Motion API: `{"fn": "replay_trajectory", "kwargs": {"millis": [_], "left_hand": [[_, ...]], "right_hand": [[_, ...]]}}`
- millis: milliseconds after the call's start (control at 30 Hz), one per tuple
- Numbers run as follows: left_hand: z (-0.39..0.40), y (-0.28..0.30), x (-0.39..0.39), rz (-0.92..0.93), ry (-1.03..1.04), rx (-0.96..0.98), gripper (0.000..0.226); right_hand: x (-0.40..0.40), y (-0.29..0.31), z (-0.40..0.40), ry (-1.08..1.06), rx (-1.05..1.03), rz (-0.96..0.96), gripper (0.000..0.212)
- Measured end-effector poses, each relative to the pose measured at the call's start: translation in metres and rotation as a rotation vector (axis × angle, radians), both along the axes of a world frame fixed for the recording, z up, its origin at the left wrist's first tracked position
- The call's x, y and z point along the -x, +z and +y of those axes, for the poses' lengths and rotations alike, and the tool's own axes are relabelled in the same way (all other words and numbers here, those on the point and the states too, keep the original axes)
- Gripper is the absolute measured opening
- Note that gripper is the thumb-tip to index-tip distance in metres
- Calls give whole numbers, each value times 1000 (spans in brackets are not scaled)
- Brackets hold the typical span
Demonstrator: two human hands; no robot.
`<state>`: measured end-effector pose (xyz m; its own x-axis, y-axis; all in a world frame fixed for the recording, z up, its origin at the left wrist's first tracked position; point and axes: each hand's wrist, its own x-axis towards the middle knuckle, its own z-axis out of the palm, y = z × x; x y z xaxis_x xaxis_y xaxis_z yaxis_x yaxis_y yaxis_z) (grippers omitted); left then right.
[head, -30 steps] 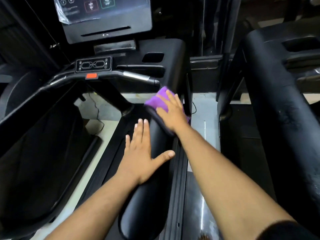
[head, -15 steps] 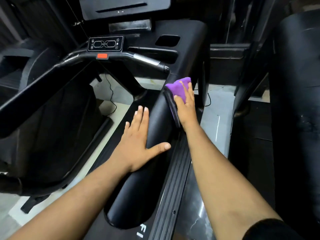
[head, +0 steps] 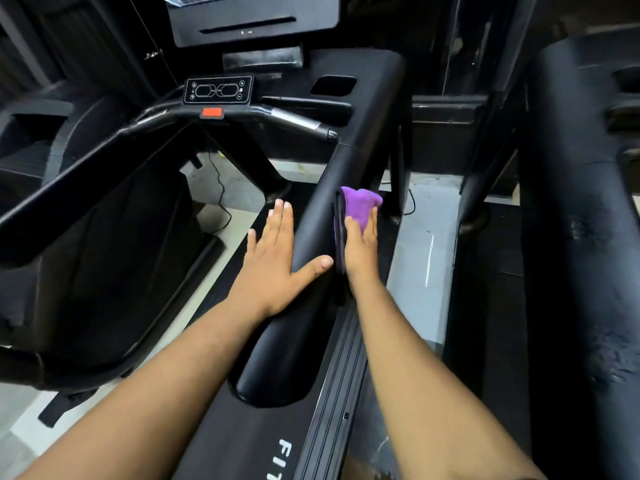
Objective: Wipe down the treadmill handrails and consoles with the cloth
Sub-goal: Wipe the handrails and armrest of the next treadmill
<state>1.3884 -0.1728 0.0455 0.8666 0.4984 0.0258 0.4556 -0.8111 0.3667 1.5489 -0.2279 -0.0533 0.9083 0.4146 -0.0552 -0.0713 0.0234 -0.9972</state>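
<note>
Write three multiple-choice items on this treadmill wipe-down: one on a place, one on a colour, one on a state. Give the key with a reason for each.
1. Where is the cloth?
A. On the outer side of the black handrail, under the right hand
B. On the small control panel
C. On the floor

2. What colour is the cloth?
A. White
B. Purple
C. Green

3. How does the left hand lie?
A. Curled in a fist
B. Pinching the cloth
C. Flat on the handrail, fingers straight and thumb spread across its top

Key:
1 A: the cloth sits between the right palm and the rail's outer face.
2 B: its bunched end beyond the fingertips is bright purple.
3 C: the fingers lie extended along the rail's inner side and hold nothing.
</note>
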Motion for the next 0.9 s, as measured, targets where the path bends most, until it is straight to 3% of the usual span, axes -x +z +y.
{"fn": "replay_trajectory", "kwargs": {"millis": [167, 233, 367, 467, 633, 733, 800, 900], "left_hand": [[-8, -8, 37, 8, -23, 62, 133], [-14, -11, 59, 20, -43, 64, 133], [-27, -11, 85, -2, -33, 50, 134], [-34, -15, 101, -75, -20, 97, 133], [-48, -18, 137, -208, 177, 478, 130], [-64, -18, 167, -204, 223, 707, 138], [-78, -19, 189, -255, 153, 806, 113], [-98, -20, 213, -396, 72, 930, 56]], "right_hand": [[144, -24, -57, 73, -88, -211, 69], [134, -13, -54, 97, -43, -220, 69], [66, 33, -21, 103, 278, -270, 62], [97, 41, -29, 127, 345, -376, 59], [191, 29, -73, 182, 347, -551, 66], [231, 26, -91, 193, 307, -525, 54], [259, 23, -103, 209, 292, -525, 50], [297, 17, -116, 173, 183, -474, 55]]}}
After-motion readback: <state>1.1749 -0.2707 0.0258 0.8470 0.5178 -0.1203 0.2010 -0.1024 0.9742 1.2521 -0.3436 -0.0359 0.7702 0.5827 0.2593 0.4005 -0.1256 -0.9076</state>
